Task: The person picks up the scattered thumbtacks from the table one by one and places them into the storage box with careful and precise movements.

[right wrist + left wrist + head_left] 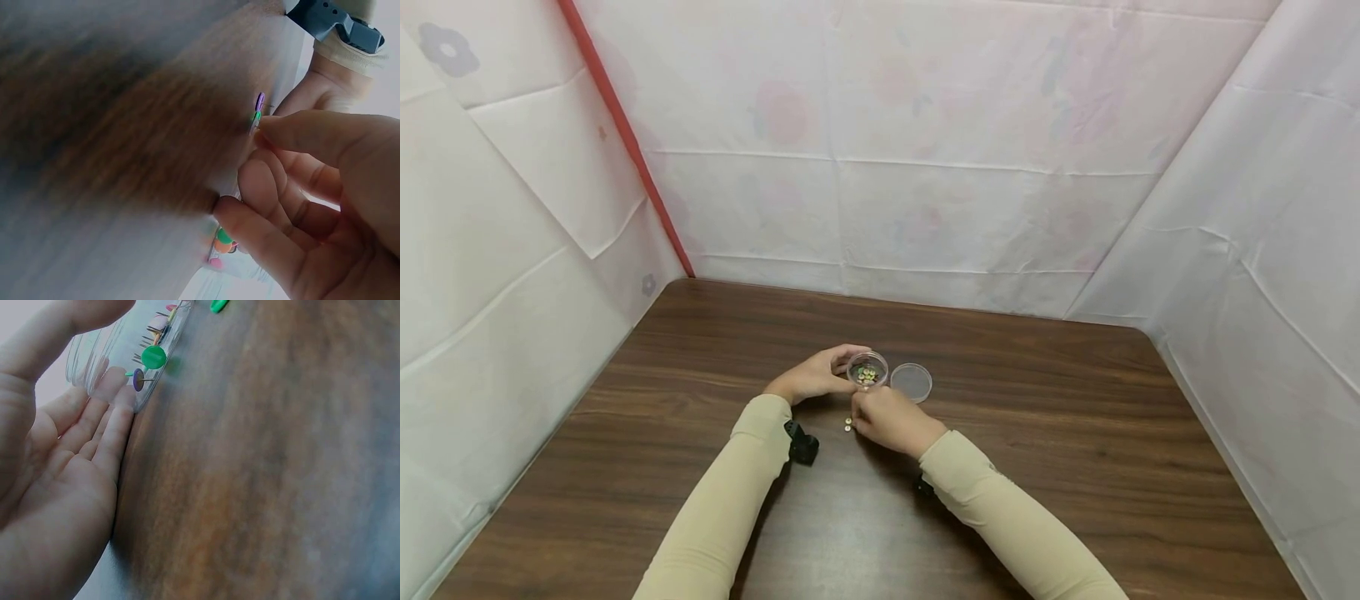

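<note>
A clear round dish [868, 369] holds several colourful thumbtacks [154, 357], some with points showing through its wall. My left hand [817, 375] grips the dish, thumb on the near side and fingers round the far side. Just in front of the dish, my right hand [895, 419] is low over the table with thumb and forefinger pinched together. A pale bit shows at the thumb tip [265, 130], where a thumbtack is mostly hidden by the fingers. Right beside it on the table are a purple thumbtack [260, 101] and a green thumbtack [257, 116].
A clear round lid [912, 382] lies flat to the right of the dish. The brown wooden table [700, 333] has pale patterned sheets [925, 208] hanging behind it and at both sides. A black wrist camera [802, 446] sits by the left sleeve.
</note>
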Tool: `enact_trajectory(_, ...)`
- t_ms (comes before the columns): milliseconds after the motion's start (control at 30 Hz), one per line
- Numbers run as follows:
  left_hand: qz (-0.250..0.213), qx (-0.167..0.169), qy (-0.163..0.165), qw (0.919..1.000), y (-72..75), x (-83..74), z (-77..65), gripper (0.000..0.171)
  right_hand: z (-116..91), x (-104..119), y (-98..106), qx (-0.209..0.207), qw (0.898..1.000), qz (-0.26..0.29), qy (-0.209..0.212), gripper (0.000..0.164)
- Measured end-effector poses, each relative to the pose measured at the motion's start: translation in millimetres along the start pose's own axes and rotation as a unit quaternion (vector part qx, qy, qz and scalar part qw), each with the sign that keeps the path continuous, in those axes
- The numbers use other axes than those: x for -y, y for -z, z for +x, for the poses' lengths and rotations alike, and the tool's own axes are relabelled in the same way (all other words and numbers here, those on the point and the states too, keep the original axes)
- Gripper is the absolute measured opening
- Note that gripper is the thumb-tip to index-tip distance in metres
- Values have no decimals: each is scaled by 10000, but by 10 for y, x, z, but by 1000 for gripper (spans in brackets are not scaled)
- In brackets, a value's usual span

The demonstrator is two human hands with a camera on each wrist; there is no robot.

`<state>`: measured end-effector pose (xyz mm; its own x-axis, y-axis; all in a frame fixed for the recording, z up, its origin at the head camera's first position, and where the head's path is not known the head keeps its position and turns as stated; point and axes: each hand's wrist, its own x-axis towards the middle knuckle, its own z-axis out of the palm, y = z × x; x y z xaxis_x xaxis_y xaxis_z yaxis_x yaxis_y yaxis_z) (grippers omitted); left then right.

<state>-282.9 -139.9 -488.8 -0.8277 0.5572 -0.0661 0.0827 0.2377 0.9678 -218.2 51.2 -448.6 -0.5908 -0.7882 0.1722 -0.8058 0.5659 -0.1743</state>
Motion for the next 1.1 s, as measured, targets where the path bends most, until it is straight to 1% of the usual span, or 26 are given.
enact_trajectory(133, -122, 126, 6, 9998, 11, -19, -10, 72, -11, -23, 9, 58, 9997, 234, 48, 7)
enact_trajectory(267, -165, 213, 3, 9996, 20, -58, -23, 75, -13, -73, 17, 153, 9983, 560, -56, 8)
enact_trajectory(367, -95, 168, 45, 9998, 21, -57, -25, 75, -10, -110, 18, 223, 9969, 730, -165, 8)
enact_trajectory(467, -19, 96, 76, 9999, 17, -25, -16, 74, -8, -146, 12, 271, 9950, 939, -183, 7)
enact_trajectory(600, 46, 42, 77, 10000, 13, -7, -14, 74, -8, -196, 11, 327, 9907, 1306, -218, 6)
enact_trajectory(700, 69, 5, 103, 9999, 11, -9, -17, 76, -10, -227, 18, 425, 9872, 1496, -353, 5)
enact_trajectory(867, 97, -18, 95, 9999, 10, 1, -7, 79, -16, -257, 10, 556, 9853, 1533, -518, 6)
enact_trajectory(1100, -2, 5, 45, 10000, 14, 6, -7, 78, -17, -258, 22, 579, 9856, 1530, -436, 6)
